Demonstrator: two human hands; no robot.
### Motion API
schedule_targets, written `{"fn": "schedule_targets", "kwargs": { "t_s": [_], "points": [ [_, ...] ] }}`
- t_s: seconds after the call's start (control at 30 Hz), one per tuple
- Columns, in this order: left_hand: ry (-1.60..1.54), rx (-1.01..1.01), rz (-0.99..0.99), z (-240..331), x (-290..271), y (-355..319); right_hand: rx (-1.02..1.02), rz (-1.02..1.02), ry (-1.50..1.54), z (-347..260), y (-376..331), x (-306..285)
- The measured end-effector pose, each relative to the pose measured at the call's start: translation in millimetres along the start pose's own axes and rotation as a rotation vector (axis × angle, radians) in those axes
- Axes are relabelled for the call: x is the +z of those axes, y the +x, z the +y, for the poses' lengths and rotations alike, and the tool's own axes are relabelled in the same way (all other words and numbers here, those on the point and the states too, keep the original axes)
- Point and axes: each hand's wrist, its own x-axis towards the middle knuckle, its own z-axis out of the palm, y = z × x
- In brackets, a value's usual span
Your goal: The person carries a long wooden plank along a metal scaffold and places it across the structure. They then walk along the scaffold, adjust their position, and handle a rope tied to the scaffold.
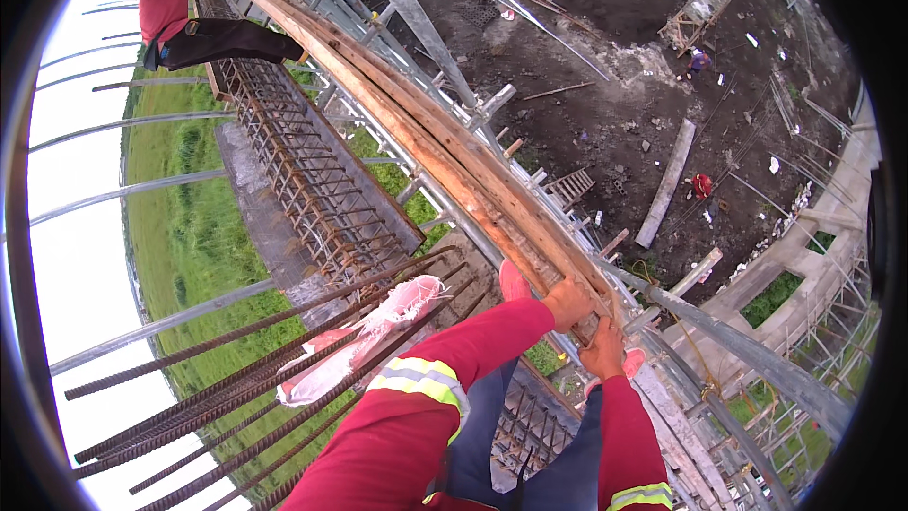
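Long wooden planks, with a dark gap between them, run from the upper left down to my hands. My left hand is closed over the near end of the planks. Just below it, my right hand grips the same end, its fingers bent around the edge. At the far end, a person in a red shirt straddles the structure with a hand on the wood. Scaffold tubes run along and beneath the planks. My fingers' undersides are hidden.
Rusty rebar juts out at lower left, with a torn pale sack on it. A rebar cage lies in a beam form to the left. Far below is dark ground with people and loose boards. A thick tube slants at right.
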Motion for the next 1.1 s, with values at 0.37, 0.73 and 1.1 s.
{"fn": "schedule_targets", "kwargs": {
  "t_s": [0.37, 0.73, 1.1],
  "points": [
    [0.244, -0.411, 0.113, -268.6, -22.7, -116.7, -0.426, 0.118, 0.105, -246.0, 132.1, -12.2],
    [0.118, -0.503, 0.183, -327.6, -31.8, -134.4, 0.082, 0.311, 0.556, -20.7, 64.1, -6.2],
    [0.296, -0.604, 0.171, -310.7, -14.3, -146.1, 0.431, 1.292, 1.419, 176.7, -220.0, -231.8]
  ]
}}
